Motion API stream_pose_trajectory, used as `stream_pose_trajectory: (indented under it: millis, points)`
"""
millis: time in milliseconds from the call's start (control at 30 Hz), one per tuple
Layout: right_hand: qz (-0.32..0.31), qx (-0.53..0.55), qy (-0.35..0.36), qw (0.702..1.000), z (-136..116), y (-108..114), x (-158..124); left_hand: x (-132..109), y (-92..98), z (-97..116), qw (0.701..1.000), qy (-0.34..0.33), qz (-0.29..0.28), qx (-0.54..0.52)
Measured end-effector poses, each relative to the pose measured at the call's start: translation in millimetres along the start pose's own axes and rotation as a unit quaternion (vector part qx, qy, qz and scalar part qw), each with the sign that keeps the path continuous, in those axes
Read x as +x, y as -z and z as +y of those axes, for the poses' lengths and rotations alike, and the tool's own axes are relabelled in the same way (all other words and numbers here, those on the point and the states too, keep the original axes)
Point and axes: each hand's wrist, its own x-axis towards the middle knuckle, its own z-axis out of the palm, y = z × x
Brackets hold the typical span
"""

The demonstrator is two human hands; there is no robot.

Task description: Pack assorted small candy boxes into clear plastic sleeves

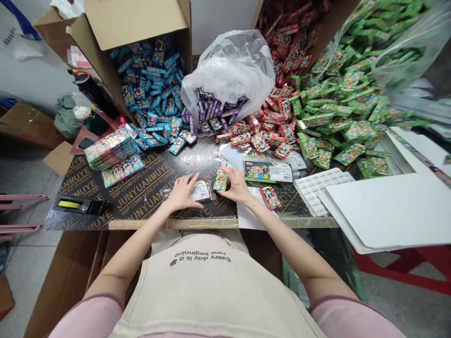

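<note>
My right hand pinches a small green packet and holds it upright just above the dark plywood table. My left hand lies flat with its fingers spread on a small pack with a white label right beside the green packet. A single red packet lies on white paper to the right of my right hand. A larger green printed bag lies flat just beyond my right hand.
Heaps of small packets line the back: blue in a cardboard box, purple in a clear plastic bag, red, green. Stacked filled packs sit left, white trays and white boards right, a black device front left.
</note>
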Motion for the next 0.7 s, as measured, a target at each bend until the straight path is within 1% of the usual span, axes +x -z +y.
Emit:
stream_pose_trajectory:
  millis: [33, 67, 133, 200, 300, 400, 533, 700]
  points:
    - [-0.027, -0.012, 0.002, 1.0, 5.8, -4.1, -2.6, -3.5, -3.0, -7.4, 0.998, -0.012, -0.007, 0.066]
    - [-0.05, -0.016, 0.007, 0.999, 10.0, -7.8, -5.1, -6.4, -6.6, -13.6, 0.994, -0.019, -0.016, 0.107]
    - [-0.08, -0.008, 0.022, 0.997, 14.2, -13.4, -9.2, -10.2, -13.5, -22.6, 0.99, -0.032, -0.019, 0.138]
    - [-0.102, 0.021, 0.04, 0.994, 14.8, -15.8, -11.5, -12.0, -18.0, -27.5, 0.99, -0.051, -0.014, 0.133]
    - [-0.132, 0.072, 0.072, 0.986, 14.5, -16.6, -11.9, -13.3, -18.9, -30.9, 0.99, -0.078, -0.023, 0.119]
    - [-0.135, 0.056, 0.071, 0.987, 14.0, -18.8, -11.4, -14.1, -17.4, -33.3, 0.989, -0.088, -0.032, 0.114]
    - [-0.142, 0.037, 0.058, 0.987, 12.1, -23.5, -10.8, -14.6, -17.7, -35.2, 0.991, -0.08, -0.024, 0.104]
    - [-0.156, 0.064, 0.093, 0.981, 12.5, -23.7, -8.7, -14.7, -18.1, -34.3, 0.992, -0.083, -0.015, 0.094]
